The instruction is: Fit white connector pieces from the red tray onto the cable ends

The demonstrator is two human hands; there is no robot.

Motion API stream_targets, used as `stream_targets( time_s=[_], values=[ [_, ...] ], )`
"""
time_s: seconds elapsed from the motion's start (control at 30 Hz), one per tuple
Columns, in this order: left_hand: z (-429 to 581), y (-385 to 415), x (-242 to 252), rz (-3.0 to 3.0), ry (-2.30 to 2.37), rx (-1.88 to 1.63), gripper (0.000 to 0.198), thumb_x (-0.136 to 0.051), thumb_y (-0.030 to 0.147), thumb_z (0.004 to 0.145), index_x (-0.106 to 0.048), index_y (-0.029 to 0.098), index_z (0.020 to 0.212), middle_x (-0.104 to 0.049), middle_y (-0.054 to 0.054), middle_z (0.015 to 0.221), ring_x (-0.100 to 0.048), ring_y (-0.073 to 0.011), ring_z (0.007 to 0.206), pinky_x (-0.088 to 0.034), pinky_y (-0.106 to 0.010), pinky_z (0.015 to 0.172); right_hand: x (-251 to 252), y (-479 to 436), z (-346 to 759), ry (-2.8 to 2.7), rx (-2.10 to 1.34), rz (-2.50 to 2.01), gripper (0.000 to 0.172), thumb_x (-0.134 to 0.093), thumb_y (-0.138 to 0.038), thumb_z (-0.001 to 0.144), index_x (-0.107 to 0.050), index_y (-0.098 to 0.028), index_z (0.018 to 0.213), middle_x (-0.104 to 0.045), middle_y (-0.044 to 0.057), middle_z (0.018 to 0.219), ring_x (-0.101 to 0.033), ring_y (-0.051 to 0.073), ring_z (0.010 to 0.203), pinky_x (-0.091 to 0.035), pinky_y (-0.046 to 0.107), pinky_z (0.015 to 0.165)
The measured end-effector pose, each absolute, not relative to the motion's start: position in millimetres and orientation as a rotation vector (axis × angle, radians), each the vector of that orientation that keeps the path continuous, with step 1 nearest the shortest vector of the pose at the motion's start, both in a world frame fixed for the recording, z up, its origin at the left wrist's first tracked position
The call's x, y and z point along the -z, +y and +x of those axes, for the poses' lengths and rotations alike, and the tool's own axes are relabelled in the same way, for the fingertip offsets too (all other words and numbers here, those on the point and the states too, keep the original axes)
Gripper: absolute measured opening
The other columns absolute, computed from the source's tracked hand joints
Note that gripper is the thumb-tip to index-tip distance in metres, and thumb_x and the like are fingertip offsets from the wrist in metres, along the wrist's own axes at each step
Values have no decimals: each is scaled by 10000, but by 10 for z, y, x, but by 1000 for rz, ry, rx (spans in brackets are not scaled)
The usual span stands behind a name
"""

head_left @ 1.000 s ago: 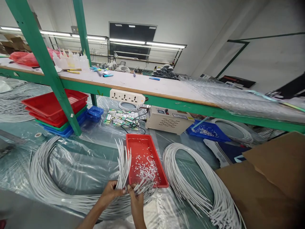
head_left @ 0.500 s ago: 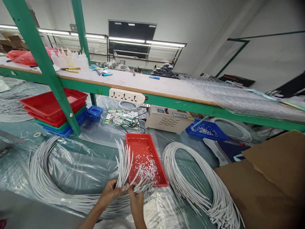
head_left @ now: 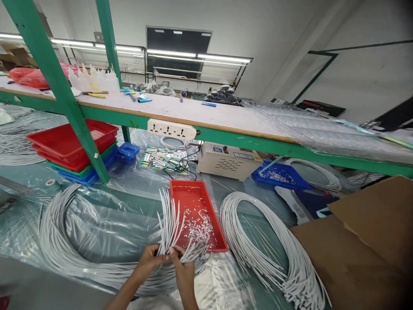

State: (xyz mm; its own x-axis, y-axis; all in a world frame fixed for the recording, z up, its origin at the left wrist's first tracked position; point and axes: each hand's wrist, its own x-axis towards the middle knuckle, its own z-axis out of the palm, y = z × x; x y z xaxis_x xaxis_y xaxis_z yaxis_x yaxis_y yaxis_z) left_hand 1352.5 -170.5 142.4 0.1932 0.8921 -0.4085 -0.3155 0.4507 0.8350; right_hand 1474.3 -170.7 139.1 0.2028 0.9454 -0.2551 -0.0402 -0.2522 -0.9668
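Observation:
My left hand (head_left: 151, 259) is closed round a bunch of grey cables (head_left: 167, 219), whose loose ends fan upward. Close beside it, my right hand (head_left: 181, 261) pinches at the same cables with thumb and fingers; which strand it grips is partly hidden. The cables belong to a large grey coil (head_left: 64, 241) that curves across the bench to the left and under my hands. More cable ends (head_left: 196, 252) lie to the right of my right hand. Just beyond them, a red tray (head_left: 189, 193) holds many small white and silvery bits (head_left: 201, 228).
Another coil of grey cables (head_left: 238, 206) lies right of the tray, near cardboard (head_left: 355, 254). A beige machine (head_left: 229, 161) and a blue tray (head_left: 298, 183) sit under the green-framed shelf (head_left: 274, 144). Stacked red trays (head_left: 64, 144) stand at left behind a green post (head_left: 72, 99).
A cable that stuck out to the right over the tray now stands up with the bunch in my left hand. Both hands have stayed almost in place.

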Motion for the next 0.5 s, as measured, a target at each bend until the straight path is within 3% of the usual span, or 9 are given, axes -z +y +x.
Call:
stream_targets(
  time_s=[0.23,0.5],
  values=[
    [13530,-1716,-1408,675,1077,-987,355,-777,391,495,-677,105,679,-554,12,561,-431,-105,558,-323,-212,565,-1447,-1704,14740,-948,-1204,-1468,308,-683,-400,629,-525,-152,536,-533,-14,499,-518,142,523,-444,261,554],
    [13517,-1709,-1334,691,1066,-977,354,-764,386,524,-666,89,690,-562,-7,611,-444,-117,600,-335,-228,599,-1434,-1728,14750,-784,-1269,-1502,345,-697,-434,596,-641,-120,728,-667,66,695,-602,212,689,-476,304,670]
  ],
)
